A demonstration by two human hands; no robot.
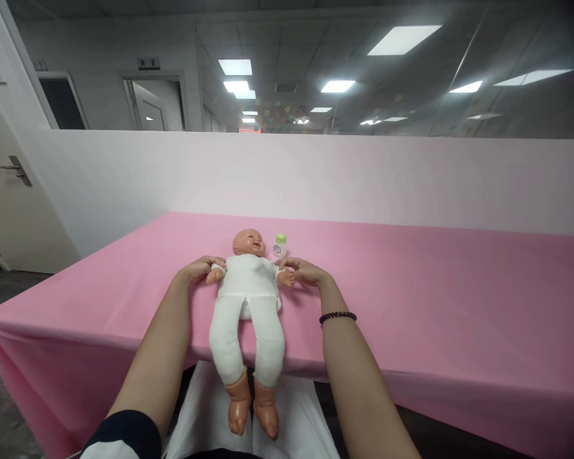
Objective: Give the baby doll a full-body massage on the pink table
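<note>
A baby doll (pixel 249 277) in white clothes lies on its back, head away from me, its bare feet hanging past the table's near edge. My left hand (pixel 203 268) is closed at the doll's arm on the left, with fingertips on the white sleeve near the doll's hand. On the other side, my right hand (pixel 306 272) grips the doll's other arm by the sleeve, just above its small hand. My fingers partly cover both sleeves. Beside the doll's head stands a small clear bottle (pixel 280 246) with a green cap, just beyond my right hand and apart from it.
A pink cloth (pixel 435 299) covers the table and drapes over its front. Behind it rises a white half wall (pixel 316 178) with glass above. A door (pixel 16 185) with a metal handle is at the left. My lap is under the table's near edge.
</note>
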